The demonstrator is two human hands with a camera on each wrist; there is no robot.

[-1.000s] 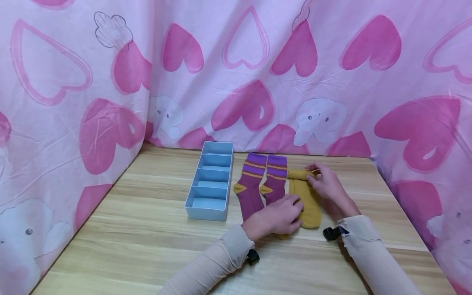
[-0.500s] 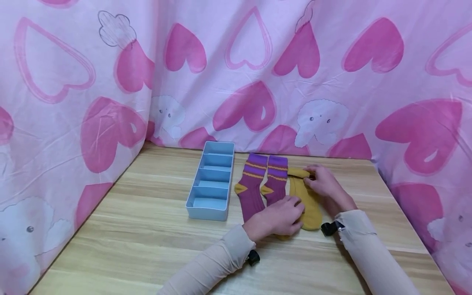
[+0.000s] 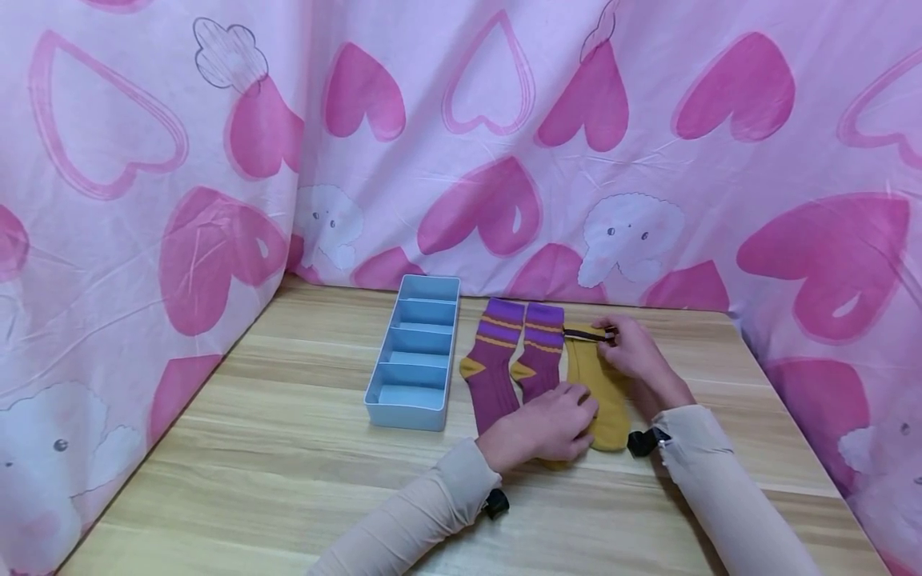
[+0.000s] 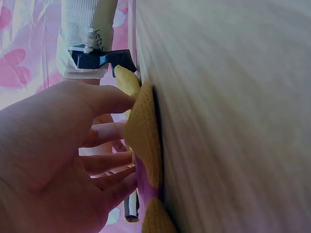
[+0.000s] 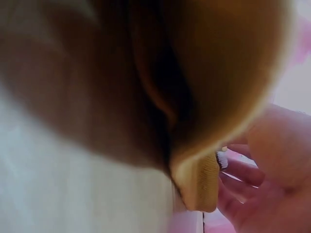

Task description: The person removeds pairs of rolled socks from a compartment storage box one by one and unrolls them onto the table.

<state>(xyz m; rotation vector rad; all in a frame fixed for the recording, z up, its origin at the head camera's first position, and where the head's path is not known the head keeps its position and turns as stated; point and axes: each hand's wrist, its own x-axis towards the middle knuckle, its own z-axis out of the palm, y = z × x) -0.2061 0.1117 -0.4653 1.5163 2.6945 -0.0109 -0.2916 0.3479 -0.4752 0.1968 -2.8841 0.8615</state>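
A mustard-yellow sock (image 3: 608, 408) lies flat on the table, its far end showing a dark strip across it. My right hand (image 3: 641, 356) pinches that far end at its right corner. The left hand (image 3: 543, 424) rests with relaxed fingers over the sock's left edge and the near part of a purple-and-maroon striped sock (image 3: 540, 360). In the left wrist view, the fingertips touch yellow knit (image 4: 143, 131). A second striped sock (image 3: 491, 384) lies to the left, its toe hidden under my left hand and wrist. Yellow fabric (image 5: 204, 184) looms large and blurred in the right wrist view.
A blue-grey divided box (image 3: 406, 418) with several compartments stands left of the socks. The wooden table (image 3: 288, 480) meets a pink heart-patterned curtain (image 3: 475, 200) at the back and sides.
The rolled far end of the yellow sock has been turned flat by my right hand, and a dark strip now shows there. My left hand has stayed in place.
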